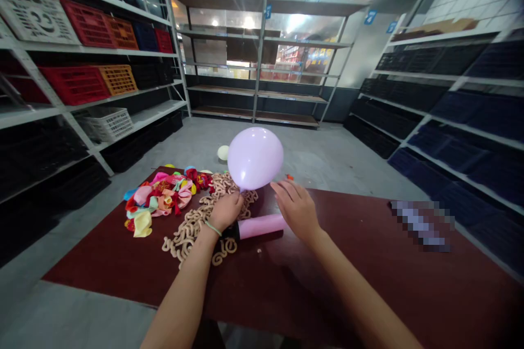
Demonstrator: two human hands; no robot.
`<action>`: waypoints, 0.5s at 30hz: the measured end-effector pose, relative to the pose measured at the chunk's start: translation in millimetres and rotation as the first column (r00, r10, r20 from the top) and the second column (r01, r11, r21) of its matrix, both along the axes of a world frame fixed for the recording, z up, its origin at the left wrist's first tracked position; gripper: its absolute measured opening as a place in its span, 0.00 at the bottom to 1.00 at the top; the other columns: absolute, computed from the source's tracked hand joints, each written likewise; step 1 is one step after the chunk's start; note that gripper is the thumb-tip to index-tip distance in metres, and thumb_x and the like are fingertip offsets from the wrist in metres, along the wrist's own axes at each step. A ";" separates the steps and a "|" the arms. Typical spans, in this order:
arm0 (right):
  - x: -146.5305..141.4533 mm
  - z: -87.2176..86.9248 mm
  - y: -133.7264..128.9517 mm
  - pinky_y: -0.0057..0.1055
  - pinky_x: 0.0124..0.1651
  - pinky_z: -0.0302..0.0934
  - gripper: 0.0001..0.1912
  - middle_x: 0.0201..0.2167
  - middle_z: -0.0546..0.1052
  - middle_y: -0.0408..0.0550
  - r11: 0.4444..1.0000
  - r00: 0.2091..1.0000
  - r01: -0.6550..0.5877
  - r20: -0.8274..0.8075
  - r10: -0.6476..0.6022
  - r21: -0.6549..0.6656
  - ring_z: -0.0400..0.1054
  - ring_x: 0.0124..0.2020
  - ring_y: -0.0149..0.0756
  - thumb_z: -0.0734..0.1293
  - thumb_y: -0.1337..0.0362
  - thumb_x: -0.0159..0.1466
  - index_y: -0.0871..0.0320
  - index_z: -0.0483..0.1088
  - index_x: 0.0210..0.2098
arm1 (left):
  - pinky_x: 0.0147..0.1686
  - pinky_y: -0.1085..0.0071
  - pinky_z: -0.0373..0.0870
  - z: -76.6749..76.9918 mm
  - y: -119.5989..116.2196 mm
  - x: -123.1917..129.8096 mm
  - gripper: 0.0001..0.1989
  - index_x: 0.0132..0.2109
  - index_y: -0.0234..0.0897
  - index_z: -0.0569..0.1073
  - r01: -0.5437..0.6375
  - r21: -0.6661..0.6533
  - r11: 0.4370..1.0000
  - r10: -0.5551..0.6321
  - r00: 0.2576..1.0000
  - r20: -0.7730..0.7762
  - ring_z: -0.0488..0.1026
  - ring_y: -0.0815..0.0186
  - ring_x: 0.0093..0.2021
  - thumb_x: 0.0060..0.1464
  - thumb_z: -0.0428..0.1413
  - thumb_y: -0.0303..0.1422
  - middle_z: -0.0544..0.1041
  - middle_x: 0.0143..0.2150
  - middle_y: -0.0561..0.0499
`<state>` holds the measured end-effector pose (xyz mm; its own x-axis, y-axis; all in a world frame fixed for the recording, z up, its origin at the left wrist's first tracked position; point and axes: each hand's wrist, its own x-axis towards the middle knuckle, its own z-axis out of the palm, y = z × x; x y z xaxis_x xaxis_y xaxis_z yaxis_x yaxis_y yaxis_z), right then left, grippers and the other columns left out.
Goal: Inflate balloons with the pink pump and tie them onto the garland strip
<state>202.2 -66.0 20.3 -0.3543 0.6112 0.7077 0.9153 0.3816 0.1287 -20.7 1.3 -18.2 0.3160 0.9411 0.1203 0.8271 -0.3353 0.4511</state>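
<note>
- Head view: a lilac balloon (255,158), inflated, floats above the table just in front of the left hand (226,211); its neck runs down toward that hand.
- Hidden: the left fingers cover the neck's end, so whether it is tied cannot be told. A pixelated patch (421,225) at the table's right hides whatever lies there.
- Left hand: curled closed and pinching at the balloon's neck, resting over a heap of beige rubber coils (192,234); a thin green wristband (213,227) circles the wrist.
- Right hand (297,210): open, fingers spread and slightly arched, just beside the balloon's lower right; contact cannot be made out.
- Between the hands: a pink cylinder (262,226) lies on the table, its black end by the left hand.
- Left of the coils: a pile of limp multicoloured balloons (159,202).
- Edges: the dark red table (368,262) has open surface to the right and front of the hands; its far edge lies just past the balloon, with a small orange bit (290,177) near it.
</note>
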 end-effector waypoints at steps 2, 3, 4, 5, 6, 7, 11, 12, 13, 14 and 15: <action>-7.6 27.2 6.4 0.46 0.65 0.53 0.24 0.60 0.70 0.51 0.997 0.977 -0.074 0.203 0.072 0.000 0.57 0.65 0.45 0.59 0.69 0.68 0.56 0.62 0.63 | 0.43 0.66 0.68 1.6 -3.6 3.8 0.20 0.44 0.36 0.73 0.059 0.014 0.998 -0.058 0.995 -0.078 0.77 0.58 0.43 0.67 0.38 0.37 0.80 0.42 0.40; -12.4 37.9 10.8 0.49 0.68 0.48 0.25 0.64 0.66 0.50 0.991 0.943 -0.127 0.307 0.132 -0.035 0.52 0.68 0.45 0.59 0.68 0.68 0.56 0.60 0.65 | 0.43 0.67 0.68 2.3 -5.6 5.8 0.20 0.45 0.36 0.73 0.090 0.019 0.996 -0.087 0.991 -0.104 0.77 0.58 0.43 0.67 0.38 0.38 0.80 0.43 0.41; -17.5 45.6 16.0 0.51 0.69 0.45 0.27 0.66 0.62 0.49 0.983 0.900 -0.169 0.395 0.186 -0.077 0.48 0.70 0.45 0.60 0.67 0.68 0.56 0.58 0.66 | 0.42 0.67 0.68 2.9 -7.5 7.9 0.20 0.46 0.37 0.73 0.114 0.021 0.993 -0.110 0.985 -0.131 0.78 0.58 0.43 0.68 0.38 0.38 0.80 0.43 0.41; -22.5 49.9 21.6 0.52 0.70 0.44 0.28 0.68 0.59 0.49 0.975 0.863 -0.191 0.455 0.221 -0.113 0.46 0.70 0.45 0.61 0.66 0.67 0.56 0.57 0.66 | 0.42 0.67 0.68 3.3 -9.3 9.8 0.20 0.46 0.37 0.73 0.129 0.021 0.991 -0.124 0.979 -0.159 0.78 0.58 0.43 0.68 0.38 0.38 0.80 0.43 0.41; -27.2 50.9 27.4 0.52 0.70 0.44 0.28 0.68 0.59 0.51 0.968 0.825 -0.199 0.508 0.249 -0.153 0.46 0.70 0.45 0.62 0.65 0.66 0.58 0.58 0.65 | 0.41 0.67 0.68 3.5 -10.9 11.5 0.19 0.47 0.36 0.72 0.137 0.023 0.990 -0.131 0.974 -0.184 0.78 0.58 0.42 0.68 0.39 0.38 0.80 0.42 0.41; -31.1 49.1 33.1 0.53 0.70 0.44 0.28 0.67 0.60 0.54 0.961 0.787 -0.195 0.554 0.273 -0.196 0.47 0.70 0.46 0.64 0.63 0.65 0.61 0.60 0.64 | 0.40 0.68 0.68 3.5 -12.1 13.0 0.19 0.47 0.36 0.72 0.143 0.028 0.989 -0.134 0.970 -0.204 0.78 0.58 0.42 0.67 0.39 0.38 0.80 0.41 0.41; -37.0 27.5 47.9 0.54 0.69 0.44 0.23 0.60 0.70 0.57 0.952 0.762 -0.094 0.594 0.256 -0.290 0.57 0.65 0.50 0.65 0.62 0.63 0.62 0.69 0.57 | 0.38 0.67 0.68 3.7 -15.0 16.7 0.18 0.45 0.36 0.72 0.157 0.042 0.987 -0.143 0.960 -0.242 0.78 0.57 0.41 0.67 0.40 0.38 0.80 0.41 0.41; -36.6 22.5 49.0 0.55 0.69 0.43 0.21 0.58 0.72 0.56 0.954 0.781 -0.077 0.578 0.238 -0.289 0.59 0.64 0.50 0.64 0.64 0.63 0.60 0.70 0.55 | 0.38 0.66 0.68 3.9 -15.4 17.5 0.18 0.45 0.37 0.72 0.165 0.040 0.986 -0.150 0.958 -0.244 0.78 0.57 0.40 0.68 0.39 0.39 0.80 0.41 0.41; -35.9 18.4 49.3 0.55 0.69 0.41 0.19 0.57 0.73 0.54 0.957 0.800 -0.069 0.558 0.222 -0.281 0.60 0.63 0.50 0.62 0.66 0.64 0.59 0.71 0.54 | 0.38 0.66 0.68 4.0 -15.8 18.2 0.19 0.44 0.37 0.72 0.171 0.036 0.985 -0.157 0.956 -0.246 0.78 0.57 0.40 0.68 0.39 0.40 0.80 0.40 0.42; -35.3 15.6 48.8 0.56 0.70 0.40 0.18 0.56 0.74 0.53 0.960 0.815 -0.069 0.539 0.212 -0.273 0.61 0.62 0.50 0.61 0.67 0.64 0.58 0.73 0.52 | 0.38 0.66 0.68 4.1 -16.1 18.9 0.19 0.44 0.37 0.72 0.173 0.033 0.984 -0.160 0.956 -0.248 0.78 0.57 0.39 0.68 0.39 0.40 0.80 0.40 0.42; -34.9 13.7 48.0 0.57 0.70 0.37 0.18 0.55 0.74 0.53 0.962 0.827 -0.072 0.523 0.206 -0.265 0.61 0.62 0.51 0.61 0.67 0.64 0.58 0.74 0.51 | 0.38 0.66 0.67 4.1 -16.3 19.4 0.20 0.44 0.37 0.72 0.173 0.031 0.984 -0.160 0.955 -0.248 0.78 0.58 0.39 0.68 0.39 0.41 0.80 0.40 0.42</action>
